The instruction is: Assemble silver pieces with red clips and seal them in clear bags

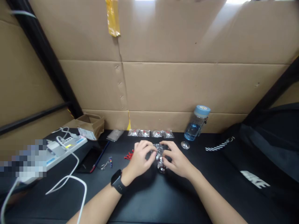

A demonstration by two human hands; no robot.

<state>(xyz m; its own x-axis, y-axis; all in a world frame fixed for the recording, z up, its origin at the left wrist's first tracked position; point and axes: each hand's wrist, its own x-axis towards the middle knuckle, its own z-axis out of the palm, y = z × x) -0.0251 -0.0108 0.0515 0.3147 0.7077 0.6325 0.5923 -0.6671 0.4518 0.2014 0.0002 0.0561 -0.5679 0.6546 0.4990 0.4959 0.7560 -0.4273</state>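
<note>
Both hands meet over the black table in front of me. My left hand (142,157), with a black watch on its wrist, has its fingers curled at the left side of a clear plastic bag (158,147). My right hand (174,158) curls in from the other side, its fingertips at the bag and at a shiny round metal piece (159,157). Another shiny round piece (161,168) lies just below. Several bagged round pieces (144,133) form a row near the cardboard wall. Small red pieces (129,155) lie left of my left hand.
A blue-lidded bottle (196,123) stands at the back right beside a round disc (185,145). To the left are a phone (93,156), a power strip (50,160), white cables and a cardboard box (91,124). A black bag (263,155) fills the right.
</note>
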